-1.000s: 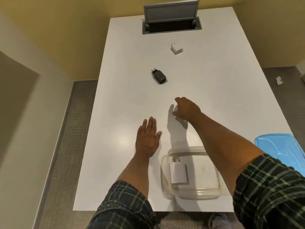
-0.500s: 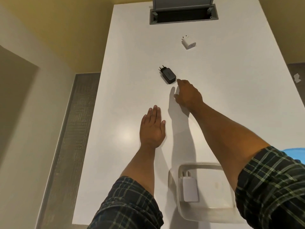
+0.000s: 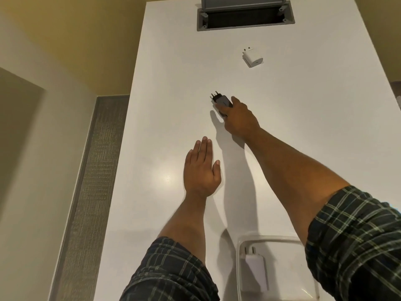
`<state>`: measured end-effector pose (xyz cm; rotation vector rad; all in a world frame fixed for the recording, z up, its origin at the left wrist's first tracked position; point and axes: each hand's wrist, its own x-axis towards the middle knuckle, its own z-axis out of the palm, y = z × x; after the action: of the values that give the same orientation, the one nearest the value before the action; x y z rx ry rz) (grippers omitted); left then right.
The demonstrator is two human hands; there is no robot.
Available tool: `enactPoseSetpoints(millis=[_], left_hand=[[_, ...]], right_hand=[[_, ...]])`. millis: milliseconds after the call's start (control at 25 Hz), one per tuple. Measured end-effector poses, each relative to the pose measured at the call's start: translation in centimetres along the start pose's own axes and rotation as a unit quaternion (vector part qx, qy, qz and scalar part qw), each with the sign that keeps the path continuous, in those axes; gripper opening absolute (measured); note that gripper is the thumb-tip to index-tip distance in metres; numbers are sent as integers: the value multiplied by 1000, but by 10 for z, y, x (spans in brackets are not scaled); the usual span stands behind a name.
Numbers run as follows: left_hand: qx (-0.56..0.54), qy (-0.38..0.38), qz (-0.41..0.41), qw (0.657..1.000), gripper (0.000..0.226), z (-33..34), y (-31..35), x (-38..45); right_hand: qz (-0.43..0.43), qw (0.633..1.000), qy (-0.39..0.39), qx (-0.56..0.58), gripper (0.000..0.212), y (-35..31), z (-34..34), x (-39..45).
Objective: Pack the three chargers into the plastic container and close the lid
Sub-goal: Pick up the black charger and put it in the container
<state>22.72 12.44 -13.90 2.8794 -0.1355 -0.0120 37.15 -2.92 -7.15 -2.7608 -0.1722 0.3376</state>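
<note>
My right hand [image 3: 237, 119] reaches far across the white table [image 3: 173, 105] and its fingers close around the black charger [image 3: 221, 100], whose prongs point away from me. A small white charger [image 3: 252, 58] lies further back on the table, apart from my hand. The clear plastic container [image 3: 243, 246] sits at the near edge, partly hidden under my right sleeve, with another white charger [image 3: 256, 270] lying inside it. My left hand [image 3: 201, 170] rests flat on the table, palm down, holding nothing. The lid is out of view.
A grey cable hatch [image 3: 245, 17] with its flap raised is set into the table's far end. Yellow wall lies beyond, and grey carpet [image 3: 95, 170] runs along the left of the table.
My right hand has moved forward from the middle of the table to the black charger and closed on it. The view has shifted forward, so the blue lid is out of view.
</note>
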Motion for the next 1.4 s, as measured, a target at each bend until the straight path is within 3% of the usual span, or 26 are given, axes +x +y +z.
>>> enactPoseSetpoints(millis=[240, 440, 800, 1080, 1400], left_hand=[[-13, 1, -4, 1000, 66, -2, 1, 1], [-22, -4, -5, 1000, 66, -3, 0, 2], [2, -13, -1, 1000, 63, -3, -1, 1], [20, -130, 7, 991, 63, -28, 4, 4], [41, -193, -2, 980, 67, -46, 6, -59]], right_hand=[[9, 999, 29, -26, 37, -5, 13, 11], [24, 996, 88, -9, 39, -3, 21, 1], [123, 959, 120, 225, 31, -6, 23, -58], [117, 915, 102, 371, 31, -7, 12, -132], [109, 869, 71, 477, 18, -6, -6, -187]])
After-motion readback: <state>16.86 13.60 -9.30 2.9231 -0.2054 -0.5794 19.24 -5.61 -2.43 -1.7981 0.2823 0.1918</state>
